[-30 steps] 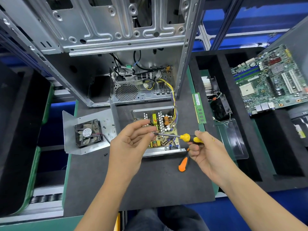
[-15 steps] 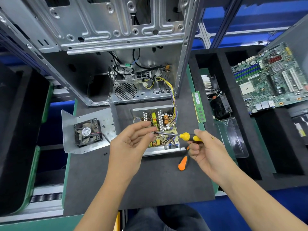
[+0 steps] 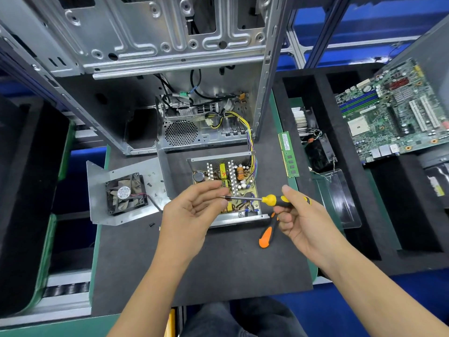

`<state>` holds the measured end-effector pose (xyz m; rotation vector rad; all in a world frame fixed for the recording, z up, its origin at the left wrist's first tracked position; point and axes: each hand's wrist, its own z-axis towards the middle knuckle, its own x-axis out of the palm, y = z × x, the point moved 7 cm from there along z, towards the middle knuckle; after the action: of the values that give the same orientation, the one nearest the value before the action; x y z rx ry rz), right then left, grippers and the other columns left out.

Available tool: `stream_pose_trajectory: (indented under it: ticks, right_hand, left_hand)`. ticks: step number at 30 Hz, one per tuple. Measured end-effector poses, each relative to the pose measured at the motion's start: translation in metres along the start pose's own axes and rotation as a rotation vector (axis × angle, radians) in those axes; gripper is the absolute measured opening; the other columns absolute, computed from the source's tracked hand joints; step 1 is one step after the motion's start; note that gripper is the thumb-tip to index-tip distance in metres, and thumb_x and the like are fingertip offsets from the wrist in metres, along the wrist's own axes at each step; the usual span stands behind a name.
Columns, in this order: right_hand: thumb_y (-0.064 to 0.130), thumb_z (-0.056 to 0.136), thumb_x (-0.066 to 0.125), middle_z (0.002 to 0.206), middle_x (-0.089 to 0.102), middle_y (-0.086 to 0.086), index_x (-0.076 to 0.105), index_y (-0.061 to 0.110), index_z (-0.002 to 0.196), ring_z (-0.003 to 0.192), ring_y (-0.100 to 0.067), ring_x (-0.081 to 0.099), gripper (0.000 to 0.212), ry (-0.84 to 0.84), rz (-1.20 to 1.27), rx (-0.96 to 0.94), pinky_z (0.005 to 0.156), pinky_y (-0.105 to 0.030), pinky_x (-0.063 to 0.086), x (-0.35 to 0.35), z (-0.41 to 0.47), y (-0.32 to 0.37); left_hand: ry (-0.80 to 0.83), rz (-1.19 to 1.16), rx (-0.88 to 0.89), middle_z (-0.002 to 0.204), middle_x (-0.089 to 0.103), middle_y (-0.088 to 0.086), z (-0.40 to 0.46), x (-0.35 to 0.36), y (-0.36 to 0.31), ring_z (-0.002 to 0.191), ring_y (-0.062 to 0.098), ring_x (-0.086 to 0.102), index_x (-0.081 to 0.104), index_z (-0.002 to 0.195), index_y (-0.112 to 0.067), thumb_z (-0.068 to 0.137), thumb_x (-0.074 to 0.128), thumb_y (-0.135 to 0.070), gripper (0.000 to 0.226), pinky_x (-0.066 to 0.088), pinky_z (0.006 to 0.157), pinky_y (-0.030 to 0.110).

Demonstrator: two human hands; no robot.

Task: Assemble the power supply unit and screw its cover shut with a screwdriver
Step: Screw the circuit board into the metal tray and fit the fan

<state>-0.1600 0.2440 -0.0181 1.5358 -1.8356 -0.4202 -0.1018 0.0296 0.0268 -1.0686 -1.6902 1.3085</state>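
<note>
The open power supply unit (image 3: 239, 216) lies on the dark mat, its circuit board and yellow wires exposed. Its metal cover (image 3: 136, 166) with a black fan (image 3: 126, 193) lies flat to the left. My right hand (image 3: 301, 221) grips the yellow and black screwdriver (image 3: 269, 199), held level above the unit. My left hand (image 3: 194, 215) pinches a small screw against the screwdriver's tip.
An open computer case (image 3: 150, 52) stands behind the unit. A second screwdriver with an orange handle (image 3: 266, 235) lies under my right hand. Loose screws (image 3: 151, 224) lie near the cover. A RAM stick (image 3: 288, 154), a cooler (image 3: 313, 137), a clear tray (image 3: 337, 198) and a motherboard (image 3: 393, 113) sit to the right.
</note>
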Motion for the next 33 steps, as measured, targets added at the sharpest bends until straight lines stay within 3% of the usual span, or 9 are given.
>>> stream_pose_trajectory:
  ticks: [7, 12, 16, 18, 20, 24, 27, 30, 33]
  right_hand:
    - [0.040, 0.065, 0.080, 0.067, 0.065, -0.008, 0.073, 0.022, 0.058, 0.045, -0.010, 0.047, 0.020, -0.013, 0.039, 0.001, 0.041, -0.018, 0.040, -0.006, 0.006, 0.001]
    - [0.034, 0.079, 0.076, 0.067, 0.065, -0.009, 0.071, 0.016, 0.069, 0.045, -0.009, 0.047, 0.021, -0.039, 0.076, 0.011, 0.041, -0.018, 0.040, -0.017, 0.013, 0.000]
    - [0.030, 0.085, 0.072, 0.067, 0.064, -0.009, 0.063, 0.011, 0.081, 0.044, -0.008, 0.045, 0.022, -0.102, 0.127, -0.002, 0.040, -0.017, 0.038, -0.037, 0.017, 0.003]
    - [0.030, 0.085, 0.072, 0.067, 0.063, -0.008, 0.061, 0.012, 0.082, 0.045, -0.007, 0.044, 0.021, -0.142, 0.151, -0.014, 0.040, -0.017, 0.038, -0.049, 0.018, 0.006]
    - [0.028, 0.089, 0.069, 0.066, 0.064, -0.007, 0.060, 0.011, 0.084, 0.045, -0.007, 0.045, 0.020, -0.188, 0.167, -0.026, 0.040, -0.017, 0.038, -0.061, 0.020, 0.007]
    - [0.025, 0.093, 0.066, 0.066, 0.065, -0.007, 0.060, 0.009, 0.088, 0.044, -0.007, 0.045, 0.017, -0.248, 0.218, -0.039, 0.040, -0.017, 0.038, -0.082, 0.024, 0.008]
    - [0.025, 0.092, 0.067, 0.067, 0.065, -0.007, 0.061, 0.009, 0.088, 0.045, -0.008, 0.046, 0.018, -0.248, 0.250, -0.045, 0.040, -0.018, 0.039, -0.089, 0.027, 0.008]
    - [0.025, 0.092, 0.067, 0.068, 0.065, -0.009, 0.061, 0.008, 0.088, 0.045, -0.008, 0.047, 0.019, -0.247, 0.260, -0.056, 0.040, -0.018, 0.039, -0.092, 0.032, 0.009]
    - [0.024, 0.093, 0.067, 0.068, 0.066, -0.010, 0.061, 0.007, 0.090, 0.046, -0.009, 0.048, 0.019, -0.264, 0.261, -0.073, 0.041, -0.019, 0.039, -0.095, 0.036, 0.012]
  left_hand:
    - [0.008, -0.041, -0.018, 0.100, 0.078, 0.003, 0.004, 0.000, 0.008, 0.098, 0.019, 0.074, 0.072, 0.106, -0.019, 0.068, 0.080, -0.014, 0.039, 0.055, 0.086, 0.019]
    - [-0.011, 0.016, -0.006, 0.098, 0.078, 0.003, 0.009, -0.007, 0.011, 0.097, 0.018, 0.074, 0.074, 0.103, -0.027, 0.070, 0.081, -0.019, 0.035, 0.055, 0.086, 0.020]
    - [-0.077, 0.303, 0.114, 0.086, 0.075, -0.008, 0.027, -0.007, 0.000, 0.081, 0.007, 0.068, 0.074, 0.095, -0.033, 0.085, 0.077, -0.018, 0.019, 0.052, 0.078, 0.018]
    - [-0.109, 0.582, 0.290, 0.084, 0.072, -0.013, 0.045, 0.009, -0.018, 0.081, 0.007, 0.065, 0.075, 0.093, -0.028, 0.090, 0.073, -0.023, 0.007, 0.052, 0.082, 0.029]
    - [-0.079, 0.840, 0.362, 0.092, 0.072, -0.012, 0.072, 0.036, -0.028, 0.094, 0.015, 0.061, 0.076, 0.096, -0.024, 0.094, 0.066, -0.036, 0.015, 0.044, 0.092, 0.040]
    - [0.028, 1.303, 0.061, 0.092, 0.069, 0.003, 0.134, 0.075, -0.016, 0.102, 0.031, 0.055, 0.074, 0.088, -0.021, 0.094, 0.041, -0.070, 0.059, 0.032, 0.090, 0.042]
    - [0.108, 1.277, -0.114, 0.081, 0.065, 0.009, 0.157, 0.086, 0.001, 0.084, 0.030, 0.061, 0.060, 0.070, -0.011, 0.086, 0.045, -0.079, 0.072, 0.044, 0.083, 0.042]
    - [0.203, 1.090, -0.284, 0.091, 0.064, 0.020, 0.164, 0.090, 0.018, 0.087, 0.035, 0.064, 0.061, 0.082, -0.002, 0.081, 0.068, -0.058, 0.056, 0.052, 0.080, 0.042]
    - [0.196, 1.110, -0.284, 0.063, 0.045, 0.011, 0.170, 0.087, 0.015, 0.056, 0.027, 0.043, 0.045, 0.061, -0.009, 0.080, 0.069, -0.029, 0.037, 0.036, 0.056, 0.030]
